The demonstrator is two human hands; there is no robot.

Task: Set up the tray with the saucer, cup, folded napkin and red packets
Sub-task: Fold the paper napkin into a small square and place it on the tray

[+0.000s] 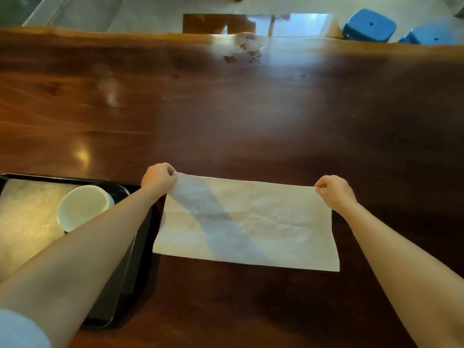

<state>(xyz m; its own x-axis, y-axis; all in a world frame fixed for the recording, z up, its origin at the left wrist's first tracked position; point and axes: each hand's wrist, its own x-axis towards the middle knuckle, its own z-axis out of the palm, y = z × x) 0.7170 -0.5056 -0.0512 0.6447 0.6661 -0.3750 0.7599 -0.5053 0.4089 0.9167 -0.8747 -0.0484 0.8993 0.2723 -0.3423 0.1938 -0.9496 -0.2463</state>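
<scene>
A white napkin [247, 222] is spread out as a wide rectangle over the dark wooden table, to the right of the tray. My left hand [158, 176] pinches its far left corner and my right hand [335, 190] pinches its far right corner. A black tray [118, 187] lies at the lower left with a pale liner in it. A white cup [84, 205] stands on the tray, partly covered by my left forearm. I cannot see a saucer or any red packets.
The wooden table [226, 101] stretches wide ahead, its far edge near the top of the view. Two blue stools [369, 26] stand beyond the far edge at the upper right. My left forearm crosses over the tray's right side.
</scene>
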